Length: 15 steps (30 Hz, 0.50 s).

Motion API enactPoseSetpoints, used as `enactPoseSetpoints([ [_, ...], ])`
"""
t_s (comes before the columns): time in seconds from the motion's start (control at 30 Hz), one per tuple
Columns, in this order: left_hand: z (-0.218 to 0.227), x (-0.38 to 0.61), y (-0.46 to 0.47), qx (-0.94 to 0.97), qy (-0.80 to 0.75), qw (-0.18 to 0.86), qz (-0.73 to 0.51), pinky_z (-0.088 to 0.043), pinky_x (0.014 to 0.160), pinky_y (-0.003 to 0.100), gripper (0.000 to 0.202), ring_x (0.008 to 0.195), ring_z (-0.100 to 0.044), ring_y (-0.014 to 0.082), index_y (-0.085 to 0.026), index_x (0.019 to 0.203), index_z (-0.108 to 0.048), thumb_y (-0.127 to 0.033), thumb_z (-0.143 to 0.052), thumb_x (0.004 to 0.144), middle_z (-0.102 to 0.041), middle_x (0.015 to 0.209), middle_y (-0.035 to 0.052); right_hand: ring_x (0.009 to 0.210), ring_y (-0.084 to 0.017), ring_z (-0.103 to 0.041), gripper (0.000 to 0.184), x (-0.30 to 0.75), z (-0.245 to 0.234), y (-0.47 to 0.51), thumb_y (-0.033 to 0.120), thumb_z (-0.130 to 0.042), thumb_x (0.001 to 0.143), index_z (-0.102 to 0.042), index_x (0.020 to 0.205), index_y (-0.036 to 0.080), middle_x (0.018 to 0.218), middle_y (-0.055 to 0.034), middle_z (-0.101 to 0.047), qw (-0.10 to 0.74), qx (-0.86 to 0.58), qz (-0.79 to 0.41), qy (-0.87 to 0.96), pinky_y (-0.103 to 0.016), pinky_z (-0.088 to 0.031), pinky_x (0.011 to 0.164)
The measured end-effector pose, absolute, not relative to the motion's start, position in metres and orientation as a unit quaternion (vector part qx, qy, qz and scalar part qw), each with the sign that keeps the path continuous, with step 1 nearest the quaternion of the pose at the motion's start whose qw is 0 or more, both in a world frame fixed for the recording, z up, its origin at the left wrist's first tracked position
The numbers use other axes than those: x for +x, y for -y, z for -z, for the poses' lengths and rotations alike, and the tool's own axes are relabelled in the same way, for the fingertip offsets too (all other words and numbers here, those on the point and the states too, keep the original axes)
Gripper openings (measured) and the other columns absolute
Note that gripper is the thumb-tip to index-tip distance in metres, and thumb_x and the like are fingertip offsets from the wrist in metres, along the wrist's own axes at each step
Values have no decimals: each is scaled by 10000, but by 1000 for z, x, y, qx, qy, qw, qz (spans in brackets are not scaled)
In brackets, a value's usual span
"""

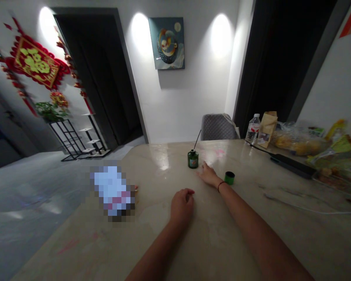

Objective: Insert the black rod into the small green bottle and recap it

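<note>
A small dark green jar [193, 159] stands open on the beige marble table [251, 242], with a thin black stick rising out of it. Its green lid [229, 178] lies to the right. My right hand [208, 175] rests flat on the table between the jar and the lid, fingers stretched toward the jar, a dark band on the wrist. My left hand [181, 205] lies nearer to me with its fingers curled into a loose fist; nothing shows in it.
A blurred white patch [113, 191] lies at the table's left. Along the right edge are a water bottle [253, 129], a brown paper bag [267, 124], plastic-wrapped food [298, 140], a black bar [292, 164] and a white cable [310, 208]. A grey chair [218, 127] stands behind.
</note>
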<state>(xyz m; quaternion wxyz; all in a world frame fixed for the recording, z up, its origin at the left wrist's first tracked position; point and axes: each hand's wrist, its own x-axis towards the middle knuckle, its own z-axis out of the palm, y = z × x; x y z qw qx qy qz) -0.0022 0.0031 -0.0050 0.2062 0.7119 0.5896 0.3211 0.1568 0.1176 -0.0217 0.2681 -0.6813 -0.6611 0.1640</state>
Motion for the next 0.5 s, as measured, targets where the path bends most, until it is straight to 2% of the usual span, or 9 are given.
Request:
enactPoseSetpoints([
  [0.1, 0, -9, -8, 729, -589, 192, -292, -408, 771, 240, 339, 849, -578, 140, -197, 1120, -537, -221, -385, 818, -648, 927, 53, 1160, -265, -449, 692, 167, 20, -96, 411, -464, 795, -231, 1354, 77, 1271, -177, -473, 262, -649, -156, 697, -348, -335, 940],
  [0.23, -9, -21, -15, 732, -645, 113, -186, -417, 675, 254, 495, 742, -602, 164, -262, 1349, -258, -221, -297, 857, -655, 874, 68, 1107, -258, -497, 708, 181, 15, -59, 388, -424, 824, -127, 1390, 84, 1249, -180, -490, 237, -614, -126, 742, -358, -358, 912],
  [0.33, -10, -26, -17, 732, -668, 74, -115, -421, 634, 275, 567, 639, -601, 177, -293, 1376, -142, -206, -311, 841, -653, 777, 76, 989, -219, -564, 699, 190, 14, -32, 344, -419, 831, -62, 1405, 164, 1200, -144, -526, 239, -587, -97, 767, -330, -404, 839],
  [0.4, -8, -26, -16, 754, -644, 70, -108, -419, 643, 259, 617, 639, -599, 161, -309, 1373, -134, -159, -339, 810, -647, 799, 70, 859, -188, -591, 687, 196, 17, -20, 315, -410, 833, -42, 1405, 217, 1129, -116, -554, 242, -576, -77, 777, -302, -436, 748],
  [0.5, -4, -25, -15, 783, -607, 65, -118, -412, 657, 231, 653, 687, -599, 144, -332, 1367, -141, -113, -340, 785, -633, 879, 59, 753, -161, -573, 690, 204, 24, -12, 192, -364, 827, 13, 1403, 239, 1066, -105, -561, 233, -565, -38, 791, -272, -443, 663],
])
